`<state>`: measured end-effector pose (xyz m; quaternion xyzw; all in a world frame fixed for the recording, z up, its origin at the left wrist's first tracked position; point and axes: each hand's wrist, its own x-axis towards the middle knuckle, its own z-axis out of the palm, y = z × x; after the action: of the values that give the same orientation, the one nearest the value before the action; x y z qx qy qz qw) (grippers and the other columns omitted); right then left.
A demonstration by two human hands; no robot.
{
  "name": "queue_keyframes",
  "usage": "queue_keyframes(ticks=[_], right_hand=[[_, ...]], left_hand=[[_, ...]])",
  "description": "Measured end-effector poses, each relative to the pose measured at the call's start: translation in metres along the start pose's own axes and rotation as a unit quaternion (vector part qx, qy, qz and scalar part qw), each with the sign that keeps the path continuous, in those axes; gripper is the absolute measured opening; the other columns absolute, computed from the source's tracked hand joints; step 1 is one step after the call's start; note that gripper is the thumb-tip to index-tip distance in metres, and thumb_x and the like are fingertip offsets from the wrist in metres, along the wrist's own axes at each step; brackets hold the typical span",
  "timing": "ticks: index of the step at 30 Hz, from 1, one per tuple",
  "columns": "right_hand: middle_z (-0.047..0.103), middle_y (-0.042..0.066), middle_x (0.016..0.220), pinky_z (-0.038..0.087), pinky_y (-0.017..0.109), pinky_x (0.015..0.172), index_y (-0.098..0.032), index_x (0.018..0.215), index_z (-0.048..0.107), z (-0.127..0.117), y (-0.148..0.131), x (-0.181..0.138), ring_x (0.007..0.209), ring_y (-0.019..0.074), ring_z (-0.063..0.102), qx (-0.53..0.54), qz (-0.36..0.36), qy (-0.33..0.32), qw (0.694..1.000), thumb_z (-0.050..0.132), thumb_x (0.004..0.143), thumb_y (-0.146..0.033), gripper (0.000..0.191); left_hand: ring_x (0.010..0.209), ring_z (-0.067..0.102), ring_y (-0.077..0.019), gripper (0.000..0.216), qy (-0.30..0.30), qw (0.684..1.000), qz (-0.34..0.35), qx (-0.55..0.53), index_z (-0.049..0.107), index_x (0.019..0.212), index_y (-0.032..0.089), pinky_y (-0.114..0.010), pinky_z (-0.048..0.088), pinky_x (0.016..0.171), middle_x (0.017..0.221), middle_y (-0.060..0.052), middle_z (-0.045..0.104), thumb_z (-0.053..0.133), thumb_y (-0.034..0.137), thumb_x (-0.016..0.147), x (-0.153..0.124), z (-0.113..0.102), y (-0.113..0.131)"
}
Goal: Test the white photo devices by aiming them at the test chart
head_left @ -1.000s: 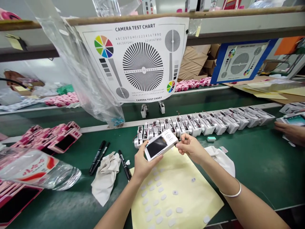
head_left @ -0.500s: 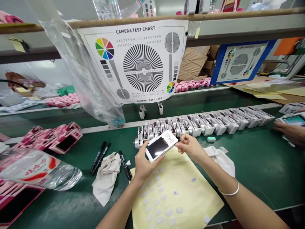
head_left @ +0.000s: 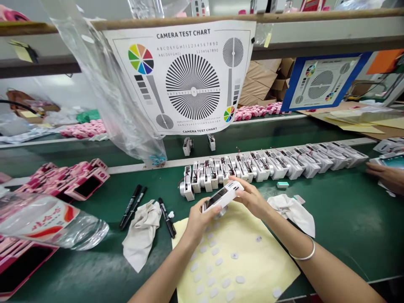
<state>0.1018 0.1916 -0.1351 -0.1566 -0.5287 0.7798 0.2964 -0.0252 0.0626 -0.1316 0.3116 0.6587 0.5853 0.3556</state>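
Observation:
A white digital camera (head_left: 222, 197) is held between my two hands above a yellow sheet (head_left: 252, 261). It is tilted, with its dark screen partly in view and a white side edge turned up. My left hand (head_left: 198, 216) grips its left end, thumb along the near edge. Around the right end close the fingers of my right hand (head_left: 249, 198). Small pale oval stickers (head_left: 240, 279) lie on the sheet below. Just behind my hands stands a row of white camera bodies (head_left: 259, 165) with exposed insides and thin wires.
Black markers (head_left: 166, 218) and a cloth (head_left: 142, 235) lie left; another white cloth (head_left: 293, 212) lies right. A plastic bottle (head_left: 53, 223) and pink cameras (head_left: 85, 185) are far left. A test chart (head_left: 192, 80) hangs ahead. A co-worker's hand (head_left: 386, 170) holds a device at right.
The camera has turned from screen facing up to its side edge facing up. My right hand has gone from pinching near its corner to gripping its right end.

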Motion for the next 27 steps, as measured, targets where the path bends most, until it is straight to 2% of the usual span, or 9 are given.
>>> queue_keyframes(ticks=[14, 21, 27], right_hand=[[0.061, 0.001, 0.085, 0.048, 0.03, 0.075, -0.024, 0.091, 0.063, 0.0072, -0.0053, -0.0013, 0.081, 0.0159, 0.058, 0.046, 0.025, 0.016, 0.999, 0.07, 0.06, -0.027, 0.032], [0.061, 0.001, 0.087, 0.047, 0.03, 0.076, -0.023, 0.091, 0.065, 0.0054, -0.0069, -0.0005, 0.081, 0.0154, 0.058, 0.055, 0.04, 0.02, 0.997, 0.072, 0.058, -0.027, 0.034], [0.061, 0.002, 0.087, 0.047, 0.03, 0.072, -0.021, 0.087, 0.064, 0.0093, -0.0082, -0.0018, 0.079, 0.0163, 0.057, 0.055, 0.054, 0.05, 0.996, 0.067, 0.056, -0.022, 0.031]], left_hand=[[0.067, 0.056, -0.0179, 0.044, 0.007, 1.0, -0.003, 0.001, 0.066, 0.083, 0.012, -0.024, 0.04, 0.059, 0.074, -0.005, 0.065, 0.071, 0.044, 0.053, 0.0003, -0.0011, 0.0059], [0.068, 0.054, -0.0168, 0.044, 0.003, 1.0, -0.006, 0.01, 0.066, 0.083, 0.012, -0.024, 0.039, 0.061, 0.075, -0.004, 0.064, 0.069, 0.045, 0.054, 0.0024, -0.0033, 0.0051], [0.065, 0.054, -0.0173, 0.044, 0.003, 1.0, -0.014, 0.024, 0.065, 0.082, 0.012, -0.025, 0.039, 0.058, 0.072, -0.004, 0.063, 0.068, 0.046, 0.054, 0.0012, -0.0022, 0.0057]])
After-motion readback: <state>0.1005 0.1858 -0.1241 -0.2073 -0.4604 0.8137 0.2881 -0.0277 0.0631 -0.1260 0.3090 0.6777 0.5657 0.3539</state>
